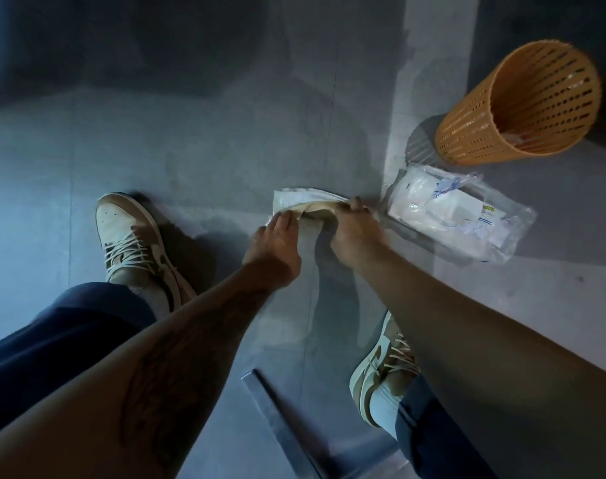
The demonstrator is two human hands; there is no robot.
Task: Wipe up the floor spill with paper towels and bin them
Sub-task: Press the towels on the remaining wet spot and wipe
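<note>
Paper towel (306, 202) gripped by both hands.

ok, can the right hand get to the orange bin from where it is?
Probably yes. The right hand is gripping the paper towel; the orange bin stands beyond it with its mouth open, and only the flat towel pack lies between.

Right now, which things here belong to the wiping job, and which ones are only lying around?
For the job: paper towel, held by left hand and right hand; pack of towels; orange bin.

Lying about: metal bar on the floor near the feet.
</note>
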